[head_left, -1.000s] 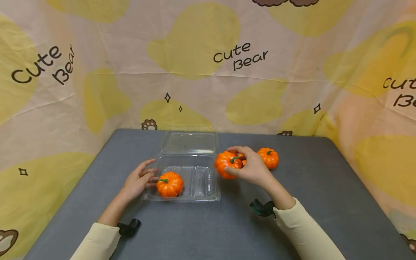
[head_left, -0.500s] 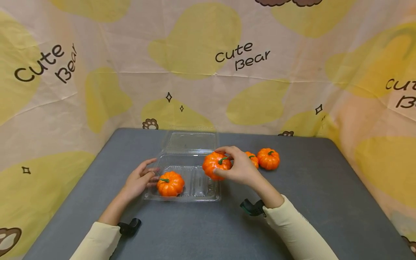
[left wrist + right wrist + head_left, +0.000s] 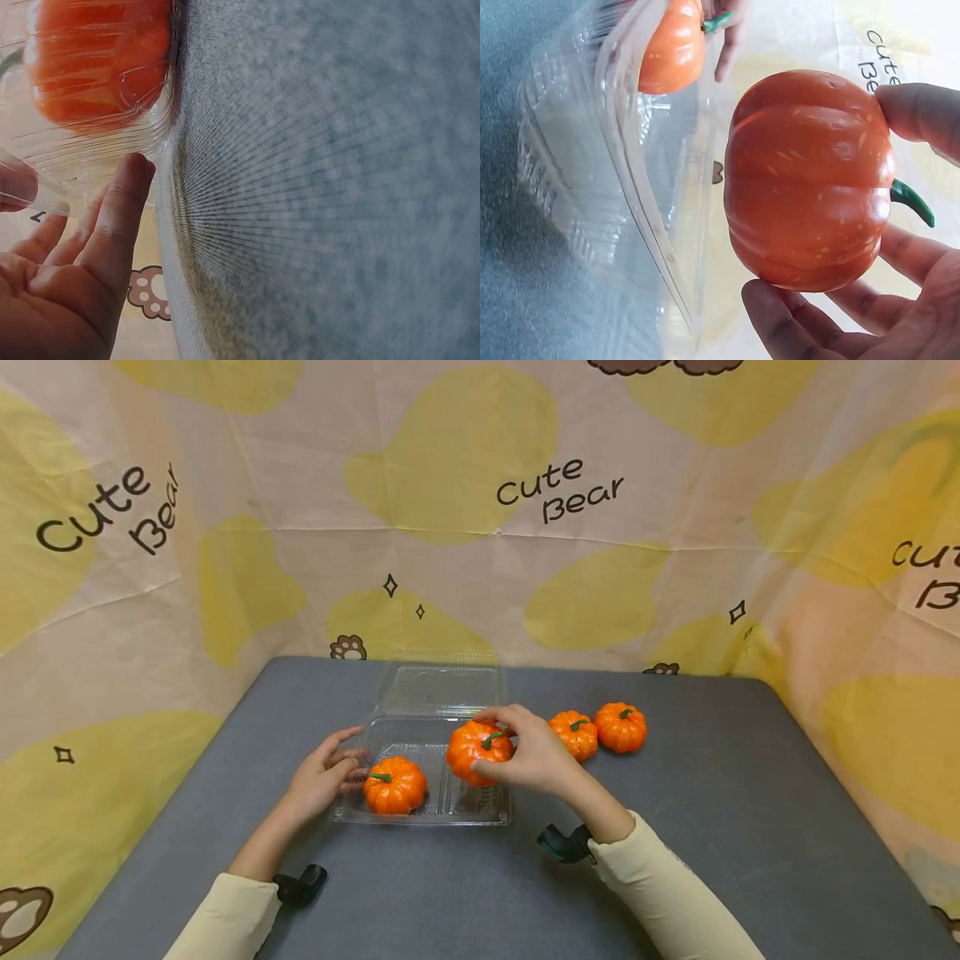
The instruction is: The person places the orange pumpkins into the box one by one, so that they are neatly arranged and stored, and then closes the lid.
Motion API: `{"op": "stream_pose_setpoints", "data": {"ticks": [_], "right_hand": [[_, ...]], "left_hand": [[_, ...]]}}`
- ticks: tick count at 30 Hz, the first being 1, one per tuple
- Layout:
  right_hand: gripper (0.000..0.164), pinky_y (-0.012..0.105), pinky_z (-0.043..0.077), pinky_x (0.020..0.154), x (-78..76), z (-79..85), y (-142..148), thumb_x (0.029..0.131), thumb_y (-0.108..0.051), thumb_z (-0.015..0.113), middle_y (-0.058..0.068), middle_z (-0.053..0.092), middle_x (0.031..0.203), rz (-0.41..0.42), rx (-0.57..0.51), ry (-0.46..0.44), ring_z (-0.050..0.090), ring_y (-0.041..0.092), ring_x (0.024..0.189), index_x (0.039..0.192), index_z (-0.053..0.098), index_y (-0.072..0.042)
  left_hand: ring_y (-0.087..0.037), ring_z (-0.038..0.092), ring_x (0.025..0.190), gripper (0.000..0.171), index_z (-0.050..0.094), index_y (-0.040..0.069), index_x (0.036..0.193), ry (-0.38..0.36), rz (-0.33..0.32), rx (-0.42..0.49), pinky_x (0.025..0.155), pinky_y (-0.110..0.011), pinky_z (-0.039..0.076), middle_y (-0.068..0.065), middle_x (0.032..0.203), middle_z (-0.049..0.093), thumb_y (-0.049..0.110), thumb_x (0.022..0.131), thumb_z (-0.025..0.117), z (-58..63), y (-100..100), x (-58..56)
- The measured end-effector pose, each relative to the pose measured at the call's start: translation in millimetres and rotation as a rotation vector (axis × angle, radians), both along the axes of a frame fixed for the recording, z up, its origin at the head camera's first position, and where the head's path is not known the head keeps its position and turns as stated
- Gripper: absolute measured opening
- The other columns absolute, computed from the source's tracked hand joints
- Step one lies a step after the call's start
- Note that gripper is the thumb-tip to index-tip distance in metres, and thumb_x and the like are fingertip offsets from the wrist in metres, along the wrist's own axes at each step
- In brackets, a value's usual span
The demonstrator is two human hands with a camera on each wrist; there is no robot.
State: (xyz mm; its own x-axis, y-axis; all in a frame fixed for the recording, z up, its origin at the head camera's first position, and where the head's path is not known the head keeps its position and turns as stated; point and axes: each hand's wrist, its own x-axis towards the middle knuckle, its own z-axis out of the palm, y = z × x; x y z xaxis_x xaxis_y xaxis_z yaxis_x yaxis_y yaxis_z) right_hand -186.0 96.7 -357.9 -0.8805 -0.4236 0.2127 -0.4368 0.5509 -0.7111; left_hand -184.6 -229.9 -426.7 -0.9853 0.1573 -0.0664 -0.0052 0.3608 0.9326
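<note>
An orange toy pumpkin [image 3: 470, 755] with a green stem is held by my right hand [image 3: 534, 758], thumb on the near side and fingers on the far side. It hangs over the right part of a clear plastic clamshell box [image 3: 431, 819]. In the right wrist view, the held pumpkin [image 3: 806, 180] is beside the box's rim. Another pumpkin [image 3: 394, 787] sits inside the box at the left. My left hand [image 3: 318, 778] is at the box's left side, fingers extended. In the left wrist view, its fingertips [image 3: 133, 169] are right at the ribbed wall.
Two more pumpkins stand side by side on the grey table [image 3: 720, 810] right of the box, one nearer [image 3: 576, 735] and one farther right [image 3: 621, 727]. The box's lid [image 3: 438, 687] lies open toward the back. A patterned cloth [image 3: 450, 460] hangs behind the table.
My right hand has carried its pumpkin leftward from beside the box to over it. One of the two pumpkins on the right, hidden before, now shows. My left hand has stayed put.
</note>
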Motion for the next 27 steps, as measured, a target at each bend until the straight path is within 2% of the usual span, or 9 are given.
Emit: {"op": "stream_pose_setpoints", "data": {"ticks": [5, 13, 19, 27], "right_hand": [[0.052, 0.031, 0.055, 0.079, 0.3, -3.9, -5, 0.072, -0.026, 0.079, 0.001, 0.061, 0.114, 0.007, 0.008, -0.022, 0.060, 0.022, 0.098, 0.121, 0.063, -0.021], [0.051, 0.029, 0.052, 0.080, 1.0, -10.1, -13, 0.073, -0.026, 0.079, -0.001, 0.061, 0.120, 0.036, 0.021, -0.016, 0.057, 0.020, 0.100, 0.121, 0.063, -0.021], [0.050, 0.030, 0.052, 0.080, 1.3, -13.9, -20, 0.073, -0.027, 0.079, -0.001, 0.060, 0.119, 0.061, 0.044, -0.003, 0.057, 0.019, 0.099, 0.120, 0.064, -0.020], [0.051, 0.030, 0.053, 0.079, 1.0, -22.8, -27, 0.073, -0.030, 0.078, 0.002, 0.059, 0.119, 0.088, 0.120, 0.010, 0.057, 0.018, 0.098, 0.121, 0.063, -0.020]], "left_hand": [[-0.027, 0.067, 0.100, 0.053, 0.028, 0.008, 0.150, 0.004, 0.007, -0.007, 0.080, -0.035, 0.059, -0.034, 0.135, 0.049, 0.007, 0.099, 0.042, -1.4, 0, -0.3], [-0.022, 0.067, 0.097, 0.052, 0.029, 0.007, 0.150, 0.006, 0.009, -0.006, 0.080, -0.034, 0.059, -0.034, 0.135, 0.050, 0.007, 0.099, 0.042, -0.8, 0, -0.5], [-0.029, 0.066, 0.101, 0.053, 0.028, 0.006, 0.150, 0.010, 0.003, -0.004, 0.080, -0.035, 0.059, -0.035, 0.135, 0.049, 0.007, 0.099, 0.042, 0.9, 0, 0.2], [-0.030, 0.067, 0.101, 0.051, 0.030, 0.008, 0.149, 0.012, 0.004, -0.019, 0.079, -0.034, 0.059, -0.034, 0.134, 0.050, 0.006, 0.099, 0.041, -2.9, -1, -1.0]]}}
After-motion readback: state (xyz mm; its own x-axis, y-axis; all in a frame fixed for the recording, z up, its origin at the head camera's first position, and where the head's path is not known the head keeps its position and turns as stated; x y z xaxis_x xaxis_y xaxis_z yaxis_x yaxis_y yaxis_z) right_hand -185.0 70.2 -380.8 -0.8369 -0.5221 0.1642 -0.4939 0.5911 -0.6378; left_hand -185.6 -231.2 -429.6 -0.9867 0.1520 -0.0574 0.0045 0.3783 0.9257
